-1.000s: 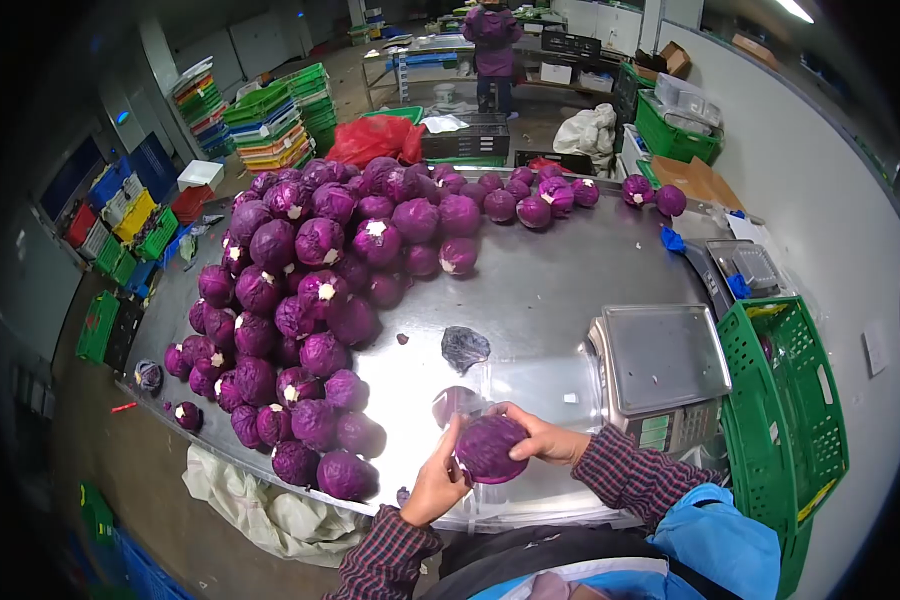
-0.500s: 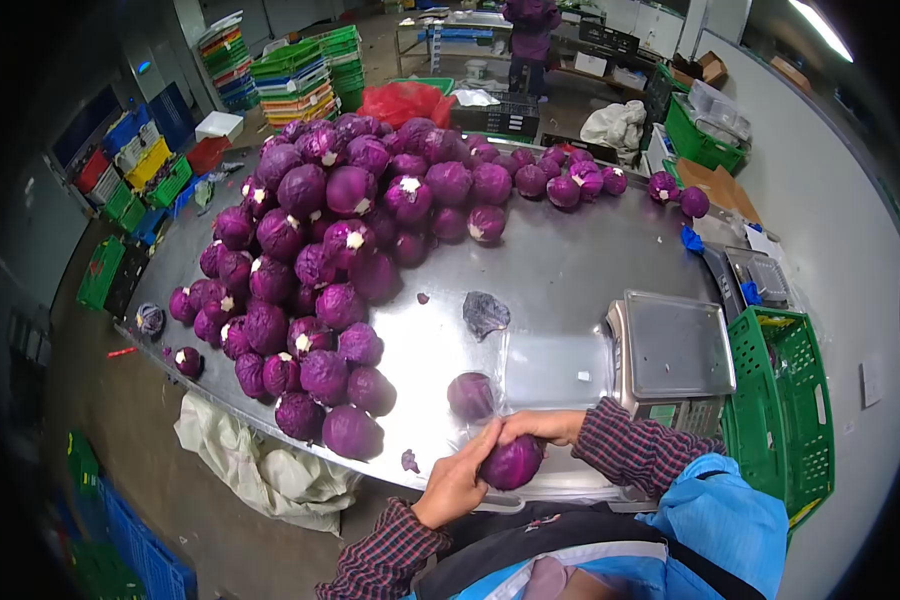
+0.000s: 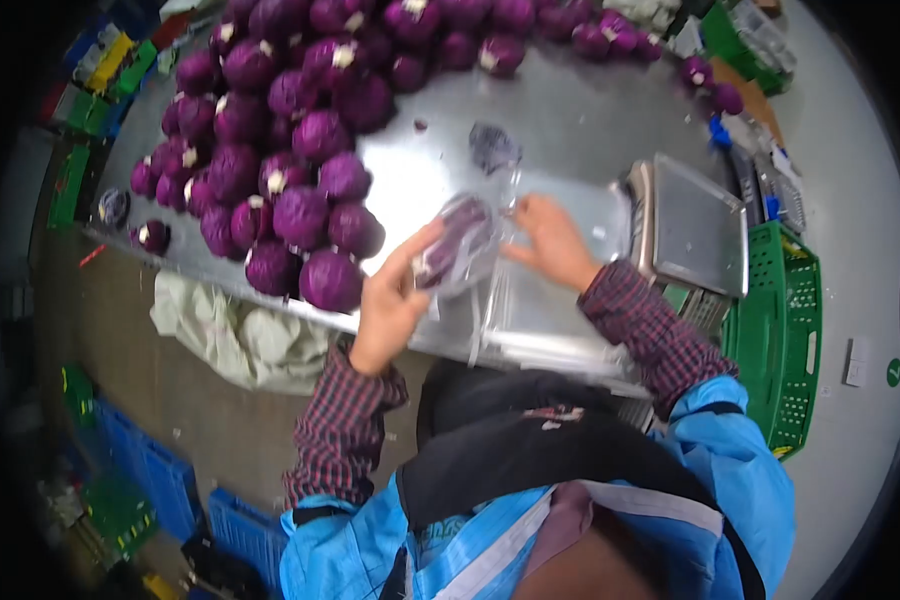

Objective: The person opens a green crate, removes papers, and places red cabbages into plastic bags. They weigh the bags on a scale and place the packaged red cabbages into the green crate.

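Note:
My left hand (image 3: 390,305) grips the left side of a red cabbage (image 3: 460,235) that sits inside a clear plastic bag (image 3: 478,262), just above the metal table. Motion blurs the cabbage, and the plastic partly veils it. At the bag's right edge is my right hand (image 3: 555,245), thumb and fingers apart; any touch on the film is hard to make out. Beneath and beside that hand lie flat clear plastic bags (image 3: 545,310). A large pile of red cabbages (image 3: 300,215) fills the table's left and far side.
A scale (image 3: 695,230) with a flat metal plate stands to the right, beside a green crate (image 3: 785,340). A loose dark leaf (image 3: 495,148) lies beyond the bag. Whitish sacking (image 3: 235,330) hangs below the table's front edge, and blue crates (image 3: 150,460) are on the floor.
Both hands were together on a bare cabbage close to my body. They have moved forward and apart, now at a bagged cabbage. My view has tipped downward.

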Action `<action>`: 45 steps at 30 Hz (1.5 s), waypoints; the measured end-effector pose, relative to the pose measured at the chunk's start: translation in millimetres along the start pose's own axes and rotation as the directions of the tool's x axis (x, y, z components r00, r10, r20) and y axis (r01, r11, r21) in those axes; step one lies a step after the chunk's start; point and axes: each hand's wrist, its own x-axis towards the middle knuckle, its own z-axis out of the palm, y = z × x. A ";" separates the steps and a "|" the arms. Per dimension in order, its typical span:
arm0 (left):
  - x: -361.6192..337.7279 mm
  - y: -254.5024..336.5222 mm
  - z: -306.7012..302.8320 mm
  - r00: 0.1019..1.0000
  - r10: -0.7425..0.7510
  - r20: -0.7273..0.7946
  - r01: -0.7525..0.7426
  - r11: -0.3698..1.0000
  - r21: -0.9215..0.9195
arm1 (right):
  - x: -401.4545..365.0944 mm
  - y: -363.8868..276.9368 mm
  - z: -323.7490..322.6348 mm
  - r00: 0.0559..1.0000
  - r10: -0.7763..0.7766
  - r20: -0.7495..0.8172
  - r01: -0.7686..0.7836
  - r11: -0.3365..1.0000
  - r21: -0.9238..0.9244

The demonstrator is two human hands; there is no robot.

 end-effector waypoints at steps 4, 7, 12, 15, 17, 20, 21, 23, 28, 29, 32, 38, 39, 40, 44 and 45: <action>10.9 -17.2 -17.3 0.992 0.053 -0.116 -0.060 0.996 -0.061 | 22.7 21.8 2.7 0.993 -0.102 0.062 0.107 0.990 -0.095; 3.2 -5.6 -35.0 0.965 0.183 -0.189 -0.188 0.982 -0.006 | 41.6 -26.8 -62.0 0.946 -0.181 -0.270 0.184 0.983 -0.016; -43.3 -46.8 -14.4 0.982 0.074 -0.176 -0.054 0.991 0.118 | -27.6 -43.3 -59.2 0.976 -0.187 -0.111 0.183 0.982 -0.044; -79.0 -80.7 10.1 0.974 -0.063 -0.218 0.071 0.997 0.030 | -75.5 -37.2 -42.3 0.973 -0.213 0.088 0.218 0.974 -0.054; -100.5 -91.9 17.1 0.960 -0.197 -0.200 0.180 0.979 -0.100 | -96.8 -34.7 -37.8 0.976 -0.212 0.058 0.213 0.977 -0.016; -120.7 -93.3 19.5 0.799 -0.566 -0.201 0.446 0.783 -0.434 | -113.1 -34.6 -37.6 0.971 -0.220 0.096 0.222 0.975 -0.020; -123.7 -91.8 20.0 0.771 -0.631 -0.091 0.541 0.723 -0.429 | -117.9 -34.8 -32.5 0.968 -0.230 0.100 0.232 0.973 -0.011; -121.9 -102.9 17.9 0.704 -0.682 0.197 0.701 0.626 -0.341 | -119.2 -36.8 -28.5 0.964 -0.247 0.097 0.248 0.969 -0.008; -121.6 -138.5 29.4 0.648 -0.729 0.221 0.747 0.551 -0.372 | -115.2 -63.4 -57.0 0.980 -0.192 0.054 0.195 0.978 -0.075; -123.4 -137.5 32.2 0.588 -0.789 0.181 0.754 0.453 -0.476 | -113.7 -74.9 -62.4 0.985 -0.175 0.002 0.174 0.981 -0.087; -130.6 -133.7 43.3 0.657 -0.698 0.284 0.734 0.508 -0.451 | -121.7 -103.5 -39.2 0.993 -0.105 -0.061 0.113 0.983 0.147; -128.3 -143.0 57.6 0.673 -0.659 0.335 0.723 0.492 -0.485 | -133.3 -130.3 52.5 0.939 -0.203 0.276 0.118 0.948 0.296; -130.1 -143.1 58.1 0.686 -0.654 0.321 0.710 0.502 -0.494 | -134.7 -132.3 57.9 0.921 -0.188 0.340 0.094 0.957 0.274; -132.0 -143.5 58.7 0.684 -0.656 0.319 0.711 0.501 -0.494 | -136.4 -133.4 62.1 0.921 -0.188 0.341 0.093 0.956 0.277; -134.3 -138.5 65.6 0.688 -0.689 0.229 0.693 0.530 -0.488 | -142.6 -136.4 73.7 0.915 -0.334 0.226 0.301 0.939 0.166; -135.4 -136.5 68.3 0.687 -0.704 0.181 0.687 0.548 -0.478 | -145.2 -135.2 74.4 0.894 -0.399 0.202 0.383 0.917 0.114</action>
